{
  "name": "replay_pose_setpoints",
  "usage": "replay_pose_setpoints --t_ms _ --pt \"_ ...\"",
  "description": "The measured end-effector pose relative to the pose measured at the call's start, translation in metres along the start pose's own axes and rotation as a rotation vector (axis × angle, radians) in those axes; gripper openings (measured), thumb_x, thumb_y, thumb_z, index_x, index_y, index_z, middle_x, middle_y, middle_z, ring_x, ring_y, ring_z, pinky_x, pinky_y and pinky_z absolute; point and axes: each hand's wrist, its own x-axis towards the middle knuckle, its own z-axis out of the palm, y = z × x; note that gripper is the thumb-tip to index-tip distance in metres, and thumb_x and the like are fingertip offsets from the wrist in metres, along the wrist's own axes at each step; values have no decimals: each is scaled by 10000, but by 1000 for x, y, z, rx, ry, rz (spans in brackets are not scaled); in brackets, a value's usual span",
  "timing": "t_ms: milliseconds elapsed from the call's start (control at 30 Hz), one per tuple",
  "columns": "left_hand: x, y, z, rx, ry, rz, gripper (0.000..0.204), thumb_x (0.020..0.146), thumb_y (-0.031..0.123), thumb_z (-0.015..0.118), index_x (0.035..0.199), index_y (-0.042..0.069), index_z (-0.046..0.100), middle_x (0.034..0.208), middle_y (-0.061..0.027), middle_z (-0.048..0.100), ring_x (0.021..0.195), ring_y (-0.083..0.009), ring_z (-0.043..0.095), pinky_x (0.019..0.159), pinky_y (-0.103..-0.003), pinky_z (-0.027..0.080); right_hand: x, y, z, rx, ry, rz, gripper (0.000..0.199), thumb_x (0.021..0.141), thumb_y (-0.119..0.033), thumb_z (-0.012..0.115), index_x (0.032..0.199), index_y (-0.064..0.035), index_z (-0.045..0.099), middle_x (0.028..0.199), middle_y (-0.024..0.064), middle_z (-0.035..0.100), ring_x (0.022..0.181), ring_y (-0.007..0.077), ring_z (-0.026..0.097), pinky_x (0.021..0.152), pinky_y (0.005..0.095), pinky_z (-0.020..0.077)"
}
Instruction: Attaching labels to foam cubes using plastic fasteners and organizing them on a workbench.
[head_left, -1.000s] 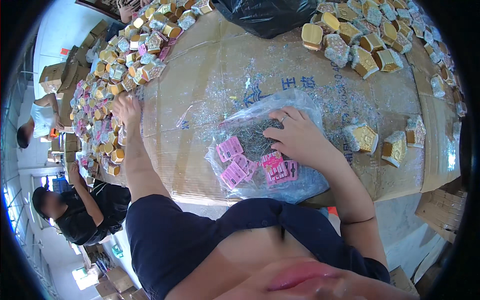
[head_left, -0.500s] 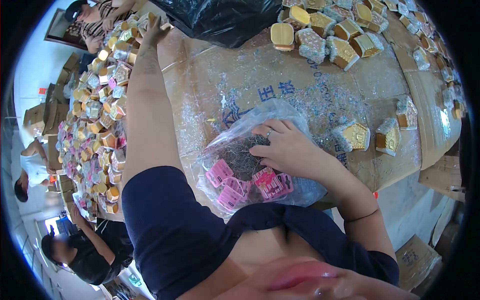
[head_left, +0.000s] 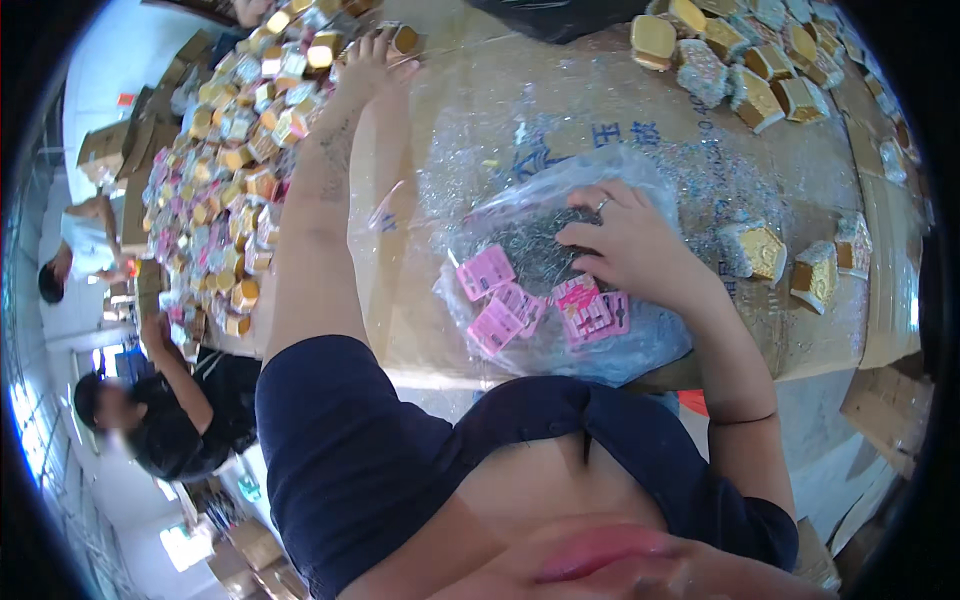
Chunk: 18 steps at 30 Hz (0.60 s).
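My left hand (head_left: pixel 376 70) reaches far out over the cardboard-covered table, at the edge of a pile of small gold house-shaped boxes with glittery sides (head_left: pixel 262 187). Its fingers are spread, and one gold box (head_left: pixel 403 39) sits right at the fingertips. Close to my body lies a clear plastic bag (head_left: pixel 640 345), opened out, with a heap of thin dark metal pins or wires (head_left: pixel 530 250) in it. My right hand (head_left: pixel 640 245) rests over this heap, fingers bent and apart, the tips among the metal bits. Several pink printed cards (head_left: pixel 497 318) lie on the bag beside them.
More gold boxes (head_left: pixel 757 98) cluster at the far right, and a few (head_left: pixel 815 277) stand right of the bag. A black plastic bag (head_left: pixel 555 18) lies at the far edge. Loose glitter covers the cardboard (head_left: pixel 450 130). Other people (head_left: pixel 150 425) are at the left.
The view has shifted, so the table appears farther right. My left hand has drawn slightly nearer from the pile, its fingers now spread. My right hand stays over the metal bits.
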Motion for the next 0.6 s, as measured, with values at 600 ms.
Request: replay_pose_setpoints --t_ms 600 --pt "-101 18 -110 4 -34 -447 538 884 453 533 1329 150 528 1409 -145 453 1317 -401 387 1028 -701 241 11 -20 -3 18 -110 37 328 749 -158 739 1068 -122 673 1250 125 549 1181 342 481 990 430 408"
